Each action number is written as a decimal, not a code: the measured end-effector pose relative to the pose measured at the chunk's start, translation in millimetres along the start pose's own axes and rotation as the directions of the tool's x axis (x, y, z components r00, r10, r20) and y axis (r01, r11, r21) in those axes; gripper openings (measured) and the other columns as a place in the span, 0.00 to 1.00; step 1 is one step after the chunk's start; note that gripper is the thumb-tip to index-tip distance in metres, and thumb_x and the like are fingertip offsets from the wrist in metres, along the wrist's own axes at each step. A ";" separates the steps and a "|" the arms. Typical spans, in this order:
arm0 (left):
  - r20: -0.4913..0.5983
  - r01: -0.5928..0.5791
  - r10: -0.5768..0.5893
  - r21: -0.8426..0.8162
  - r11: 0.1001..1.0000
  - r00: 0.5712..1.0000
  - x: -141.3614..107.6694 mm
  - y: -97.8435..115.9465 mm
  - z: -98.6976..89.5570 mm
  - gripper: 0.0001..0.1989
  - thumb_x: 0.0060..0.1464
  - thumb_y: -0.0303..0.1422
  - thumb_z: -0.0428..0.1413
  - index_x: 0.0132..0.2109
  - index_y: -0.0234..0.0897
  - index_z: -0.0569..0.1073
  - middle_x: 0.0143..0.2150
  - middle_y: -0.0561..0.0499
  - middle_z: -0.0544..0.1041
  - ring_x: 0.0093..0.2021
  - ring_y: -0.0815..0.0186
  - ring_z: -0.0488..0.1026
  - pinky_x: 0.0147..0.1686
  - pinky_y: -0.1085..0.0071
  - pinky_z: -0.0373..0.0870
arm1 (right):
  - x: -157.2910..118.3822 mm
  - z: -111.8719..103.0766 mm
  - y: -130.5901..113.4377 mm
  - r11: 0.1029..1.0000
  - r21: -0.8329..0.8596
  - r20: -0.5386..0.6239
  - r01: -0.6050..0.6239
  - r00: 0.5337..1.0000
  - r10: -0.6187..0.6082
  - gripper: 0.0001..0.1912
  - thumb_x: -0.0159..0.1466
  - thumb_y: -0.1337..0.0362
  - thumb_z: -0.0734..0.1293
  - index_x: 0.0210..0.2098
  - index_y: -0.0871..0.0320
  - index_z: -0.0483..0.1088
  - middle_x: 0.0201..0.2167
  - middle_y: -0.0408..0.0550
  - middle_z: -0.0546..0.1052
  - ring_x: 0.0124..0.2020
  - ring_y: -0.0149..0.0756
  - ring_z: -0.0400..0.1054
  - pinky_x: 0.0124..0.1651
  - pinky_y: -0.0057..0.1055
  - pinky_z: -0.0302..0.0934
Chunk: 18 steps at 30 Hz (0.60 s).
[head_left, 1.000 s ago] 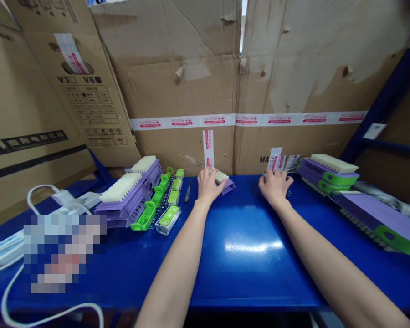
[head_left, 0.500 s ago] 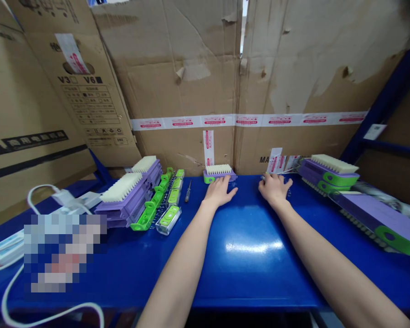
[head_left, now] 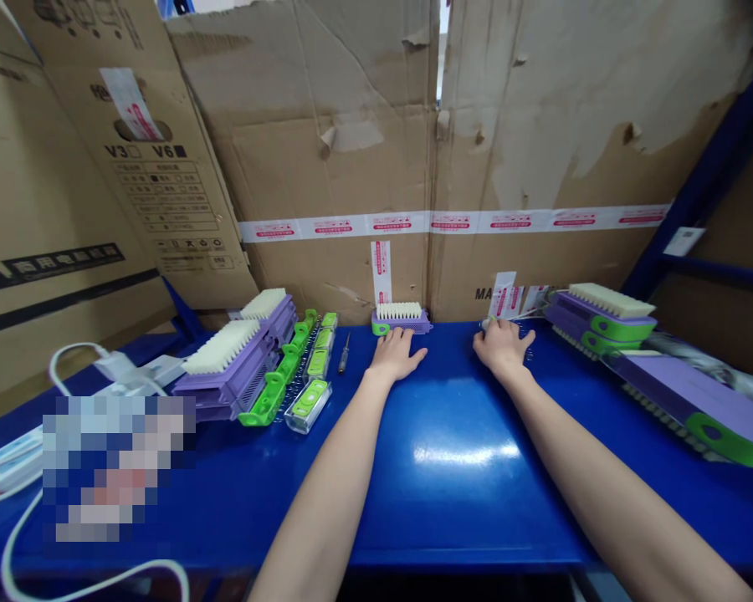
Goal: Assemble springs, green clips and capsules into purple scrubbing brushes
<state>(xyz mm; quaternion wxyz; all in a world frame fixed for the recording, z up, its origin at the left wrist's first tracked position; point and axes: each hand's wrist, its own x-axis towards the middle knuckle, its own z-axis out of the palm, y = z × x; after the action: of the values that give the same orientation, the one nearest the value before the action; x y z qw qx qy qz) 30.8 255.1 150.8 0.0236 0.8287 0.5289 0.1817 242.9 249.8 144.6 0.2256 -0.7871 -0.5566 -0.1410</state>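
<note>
My left hand [head_left: 394,354] rests palm down on the blue table, fingers extended and thumb apart. Just beyond its fingertips stands a purple and green brush [head_left: 417,324] with its cream bristles facing up. My right hand [head_left: 505,344] also lies palm down, fingers spread, farther to the right. Beside its fingers shows a small pale object [head_left: 486,323], too covered to name. Thin wire coils, partly hidden, lie at its right side. Neither hand visibly holds anything.
To the left are stacked purple brushes [head_left: 224,344], green plastic strips [head_left: 285,372], clear-and-green cases [head_left: 309,407], a screwdriver [head_left: 344,355] and a white power strip [head_left: 12,456] with cable. More brushes [head_left: 615,318] are at right. Cardboard [head_left: 326,167] walls the back.
My left hand has drawn back slightly toward me, off the front of the brush. The right hand stays nearly in place.
</note>
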 end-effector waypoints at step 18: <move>0.025 0.034 -0.028 -0.317 0.948 0.999 5.0 -12.4 -0.8 0.24 0.48 0.50 0.55 0.51 0.48 0.68 0.52 0.51 0.70 0.55 0.58 0.64 0.56 0.61 0.56 | -8.9 -2.7 -30.3 0.747 0.578 0.005 0.329 0.914 -0.406 0.15 0.54 0.69 0.58 0.35 0.58 0.74 0.40 0.48 0.76 0.43 0.37 0.67 0.50 0.32 0.57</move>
<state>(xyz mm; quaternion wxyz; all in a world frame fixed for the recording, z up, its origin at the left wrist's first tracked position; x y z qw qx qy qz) 21.6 264.8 150.1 0.1647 0.8074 0.5055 0.2557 211.5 249.6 148.7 0.3794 -0.5666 -0.7304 0.0400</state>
